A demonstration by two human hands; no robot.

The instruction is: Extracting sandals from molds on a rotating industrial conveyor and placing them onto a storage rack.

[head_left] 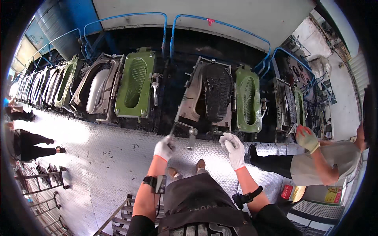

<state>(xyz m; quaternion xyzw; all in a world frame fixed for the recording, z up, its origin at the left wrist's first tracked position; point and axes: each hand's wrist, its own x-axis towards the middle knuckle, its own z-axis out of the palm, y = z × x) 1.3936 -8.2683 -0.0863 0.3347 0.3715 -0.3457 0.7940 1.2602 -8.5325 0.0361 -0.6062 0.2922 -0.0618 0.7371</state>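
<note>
My left hand (164, 148), in a white glove, is closed around a thin dark rod (172, 130) near the front left corner of an open shoe-sole mould (193, 100). Whether the rod is loose or part of the mould I cannot tell. My right hand (233, 149), gloved too, is held in front of the mould with its fingers curled together; what they hold, if anything, is hidden. A black sole (216, 93) lies in the metal half of the mould. Beside it, to the right, lies the green half (248, 102). A metal handle (192, 135) sticks out at the mould's front.
More open moulds stretch leftward, among them a green one (135, 84) and one with a silvery sole-shaped core (97, 90). Blue rails (126, 15) rise behind. On the right, a co-worker's gloved hand (306, 139) is at another mould. A slatted rack (122, 214) stands low left.
</note>
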